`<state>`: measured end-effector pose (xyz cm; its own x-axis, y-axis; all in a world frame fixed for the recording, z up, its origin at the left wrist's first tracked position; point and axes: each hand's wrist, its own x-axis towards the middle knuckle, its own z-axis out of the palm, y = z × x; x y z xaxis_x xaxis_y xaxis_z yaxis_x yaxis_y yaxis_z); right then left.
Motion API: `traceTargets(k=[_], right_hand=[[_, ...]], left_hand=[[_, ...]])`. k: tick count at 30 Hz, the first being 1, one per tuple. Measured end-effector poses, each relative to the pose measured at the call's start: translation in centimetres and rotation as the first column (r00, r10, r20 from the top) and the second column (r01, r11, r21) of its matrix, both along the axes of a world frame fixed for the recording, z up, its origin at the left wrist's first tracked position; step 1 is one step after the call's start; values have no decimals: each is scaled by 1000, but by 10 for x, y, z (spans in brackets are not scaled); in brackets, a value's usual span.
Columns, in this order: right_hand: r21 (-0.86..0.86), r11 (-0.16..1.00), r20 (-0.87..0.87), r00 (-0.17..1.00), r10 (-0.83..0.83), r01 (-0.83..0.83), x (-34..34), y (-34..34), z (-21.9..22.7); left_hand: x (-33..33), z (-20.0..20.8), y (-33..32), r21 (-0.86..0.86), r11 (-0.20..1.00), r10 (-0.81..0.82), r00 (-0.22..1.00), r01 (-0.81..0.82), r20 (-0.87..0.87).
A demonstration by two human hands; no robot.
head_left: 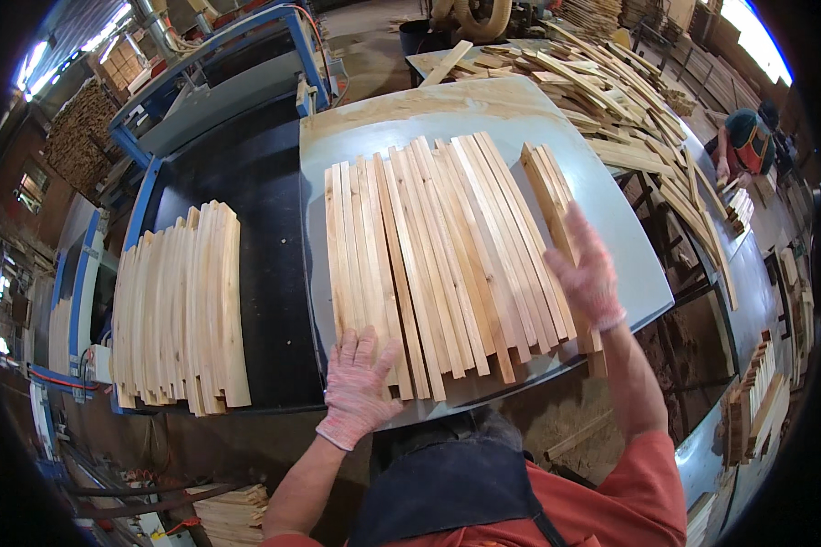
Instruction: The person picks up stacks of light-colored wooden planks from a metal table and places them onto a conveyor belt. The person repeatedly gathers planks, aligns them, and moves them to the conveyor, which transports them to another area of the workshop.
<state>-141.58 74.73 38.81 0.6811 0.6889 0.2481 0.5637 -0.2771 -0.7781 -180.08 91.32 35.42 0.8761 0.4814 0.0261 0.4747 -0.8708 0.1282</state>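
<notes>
Many long, pale wooden strips lie side by side on a grey metal-topped table, their near ends uneven. Gloved in pink-white knit, my left hand rests flat over the near ends of the leftmost strips, fingers stretched out. A separate short row of strips lies just right of the main group, with a narrow gap between at the far end. Against its right side is my right hand, in a matching glove, fingers extended and thumb apart; whether its palm touches the wood I cannot tell.
On the black bed of a blue-framed machine at left sits another group of strips. Loose boards are heaped at the far right. A person in a cap bends over a bench beyond. Stacked pieces stand at right.
</notes>
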Motion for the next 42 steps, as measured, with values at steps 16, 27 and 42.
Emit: traceTargets(k=[16, 27, 42], right_hand=[[-353, 913, -456, 890, 25, -207, -204, -72, -25], [-59, 995, -338, 937, -92, 76, -286, 16, -59], [-353, 936, -323, 936, -138, 16, -263, 229, -62]], left_hand=[[-54, -22, 71, -506, 855, 397, 768, -112, 502], [-77, -42, 90, -708, 703, 352, 830, 71, 432], [-165, -39, 91, -484, 869, 304, 885, -105, 354]])
